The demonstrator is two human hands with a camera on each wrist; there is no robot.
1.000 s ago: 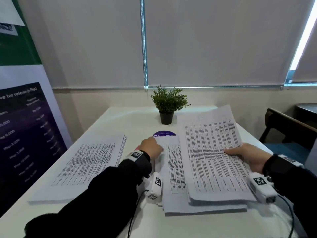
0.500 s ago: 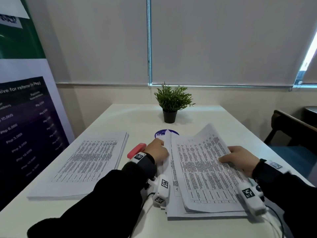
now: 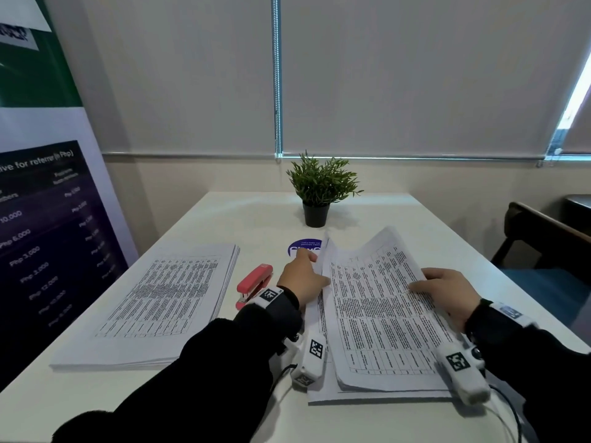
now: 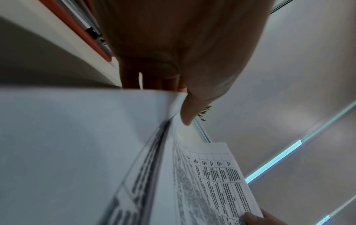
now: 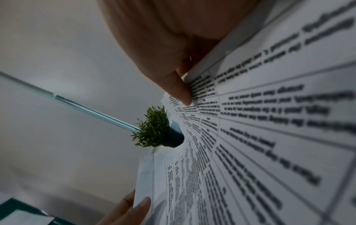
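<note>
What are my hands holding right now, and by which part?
A bundle of printed sheets: the left hand pinches its left edge, the right hand grips its right edge, thumb on top.

I am observing the white table (image 3: 224, 219) carrying five items: a left paper stack (image 3: 153, 302) lying flat, a red stapler (image 3: 254, 284) lying just beside it, a purple sticker (image 3: 302, 247) and potted plant (image 3: 316, 199) sitting farther back, a right paper stack (image 3: 383, 394) resting near-right.

Office: printed sheets (image 3: 377, 314), stapler (image 3: 254, 282), roll-up banner (image 3: 41, 219).
</note>
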